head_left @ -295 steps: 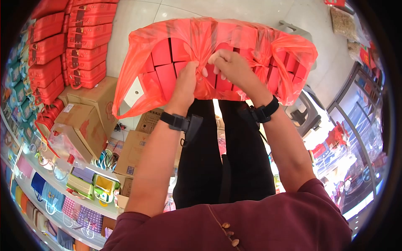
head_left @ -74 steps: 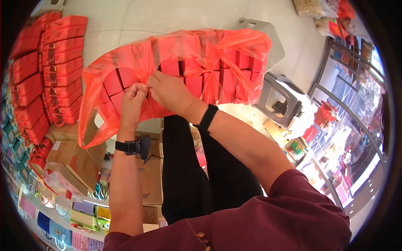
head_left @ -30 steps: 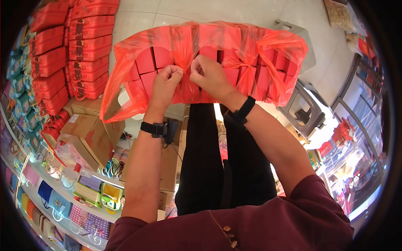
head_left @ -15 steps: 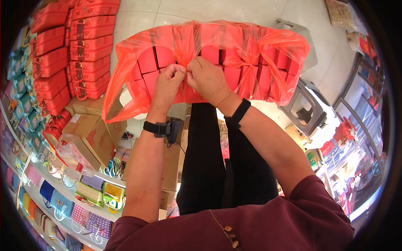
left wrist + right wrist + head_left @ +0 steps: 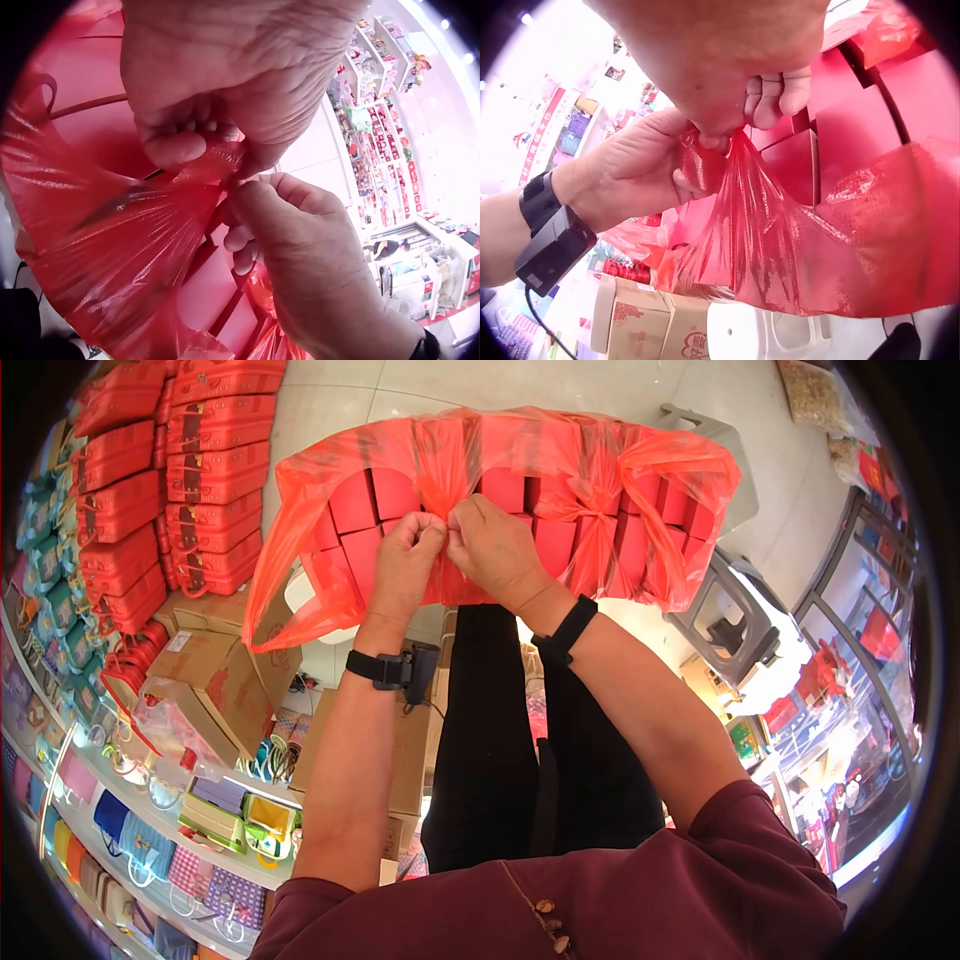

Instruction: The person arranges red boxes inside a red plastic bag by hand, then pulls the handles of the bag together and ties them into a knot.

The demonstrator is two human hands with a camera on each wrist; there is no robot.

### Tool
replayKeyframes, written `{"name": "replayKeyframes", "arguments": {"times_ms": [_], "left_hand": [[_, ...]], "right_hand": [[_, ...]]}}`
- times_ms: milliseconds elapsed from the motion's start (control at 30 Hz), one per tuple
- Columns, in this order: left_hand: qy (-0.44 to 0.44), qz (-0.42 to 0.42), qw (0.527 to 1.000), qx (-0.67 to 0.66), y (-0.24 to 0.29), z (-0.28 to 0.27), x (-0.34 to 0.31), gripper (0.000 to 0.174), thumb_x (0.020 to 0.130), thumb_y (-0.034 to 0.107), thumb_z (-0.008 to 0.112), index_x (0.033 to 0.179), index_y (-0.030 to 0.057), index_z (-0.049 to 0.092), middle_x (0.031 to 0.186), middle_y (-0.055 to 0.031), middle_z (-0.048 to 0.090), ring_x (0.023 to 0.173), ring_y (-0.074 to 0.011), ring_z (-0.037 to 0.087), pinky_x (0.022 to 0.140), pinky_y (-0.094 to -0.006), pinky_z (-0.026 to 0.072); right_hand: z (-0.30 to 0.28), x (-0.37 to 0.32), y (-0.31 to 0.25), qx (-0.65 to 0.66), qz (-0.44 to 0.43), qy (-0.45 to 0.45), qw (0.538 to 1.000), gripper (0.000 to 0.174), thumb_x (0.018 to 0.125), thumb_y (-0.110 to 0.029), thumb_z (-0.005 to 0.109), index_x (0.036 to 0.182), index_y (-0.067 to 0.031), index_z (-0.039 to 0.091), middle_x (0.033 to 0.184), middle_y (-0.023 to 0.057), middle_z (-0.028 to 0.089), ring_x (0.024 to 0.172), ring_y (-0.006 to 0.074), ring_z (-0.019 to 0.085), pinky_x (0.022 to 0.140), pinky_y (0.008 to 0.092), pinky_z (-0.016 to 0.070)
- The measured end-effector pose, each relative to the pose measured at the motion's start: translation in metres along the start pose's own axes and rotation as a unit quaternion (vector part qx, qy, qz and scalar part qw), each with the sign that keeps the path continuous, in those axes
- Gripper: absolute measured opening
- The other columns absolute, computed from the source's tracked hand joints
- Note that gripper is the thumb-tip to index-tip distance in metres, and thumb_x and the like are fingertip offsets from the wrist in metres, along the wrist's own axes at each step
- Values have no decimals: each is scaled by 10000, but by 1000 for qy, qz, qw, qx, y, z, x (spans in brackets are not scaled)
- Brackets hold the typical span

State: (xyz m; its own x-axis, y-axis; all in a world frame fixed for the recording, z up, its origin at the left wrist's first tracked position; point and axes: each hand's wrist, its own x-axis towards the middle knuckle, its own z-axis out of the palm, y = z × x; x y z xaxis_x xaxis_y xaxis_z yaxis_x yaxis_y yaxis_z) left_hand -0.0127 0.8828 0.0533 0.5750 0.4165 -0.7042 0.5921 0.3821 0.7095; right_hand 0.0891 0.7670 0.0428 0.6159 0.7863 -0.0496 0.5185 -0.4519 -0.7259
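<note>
A translucent red plastic bag (image 5: pixel 440 470) covers a wide block of red boxes (image 5: pixel 352 505) set in rows. Left of its middle, the plastic is drawn together into a tight bunch. My left hand (image 5: pixel 405 565) pinches this bunch from the left, thumb against fingers. From the other side my right hand (image 5: pixel 497 550) pinches it too, fingertips meeting the left hand's. In the right wrist view, creases fan down from the pinched plastic (image 5: pixel 742 202), and a loose end sticks out by the left hand (image 5: pixel 630 169). Farther right, a second part of the bag is tied in a knot (image 5: pixel 597 515).
Grey plastic stools (image 5: pixel 730 620) stand at the right, one reaching under the bag's far side. Stacked red cases (image 5: pixel 215 470) and cardboard boxes (image 5: pixel 215 680) line the left. Shelves of small bags (image 5: pixel 150 845) curve along the lower left. A loose bag handle (image 5: pixel 265 595) hangs at left.
A second ago the hands were slightly apart at the bunched plastic; now their fingertips meet there. Over the last half second they have barely moved. The tied knot at right looks the same.
</note>
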Motion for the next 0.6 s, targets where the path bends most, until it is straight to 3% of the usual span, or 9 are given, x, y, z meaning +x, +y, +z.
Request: {"name": "replayKeyframes", "arguments": {"times_ms": [233,333,433,533,600], "left_hand": [[-19,14,1000,9,2,-2,-1,131,1008,144,605,1014,24,656,905,44,615,838,-43,535,774,-218,455],[-36,23,999,18,6,-5,-3,120,1006,132,604,1021,24,655,903,42,615,835,-40,533,775,-217,457],[-54,10,998,41,11,-4,-2,124,1004,139,604,1009,23,649,877,49,596,803,-35,517,747,-210,446],[-55,25,996,72,10,-7,4,143,1001,187,612,979,50,646,848,69,565,755,-20,488,666,-198,421],[-46,-4,997,55,12,-5,2,157,1000,222,614,959,73,642,832,81,547,727,-11,468,614,-195,396]], "right_hand": [[0,4,1,41,26,-16,999,142,829,-113,662,876,-65,537,830,141,607,745,364,627,613,445,510],[-5,3,0,73,90,-78,990,140,835,-111,661,872,-45,543,817,111,629,705,279,646,602,387,510],[-16,4,5,237,230,-197,923,133,860,-114,659,882,-20,567,807,68,633,705,157,622,620,323,501],[-13,1,13,331,227,-176,899,135,885,-115,658,906,0,588,801,32,613,739,87,576,637,286,486],[-14,-3,15,315,203,-154,914,141,890,-118,660,917,5,597,798,31,608,735,89,568,642,282,481]]}}
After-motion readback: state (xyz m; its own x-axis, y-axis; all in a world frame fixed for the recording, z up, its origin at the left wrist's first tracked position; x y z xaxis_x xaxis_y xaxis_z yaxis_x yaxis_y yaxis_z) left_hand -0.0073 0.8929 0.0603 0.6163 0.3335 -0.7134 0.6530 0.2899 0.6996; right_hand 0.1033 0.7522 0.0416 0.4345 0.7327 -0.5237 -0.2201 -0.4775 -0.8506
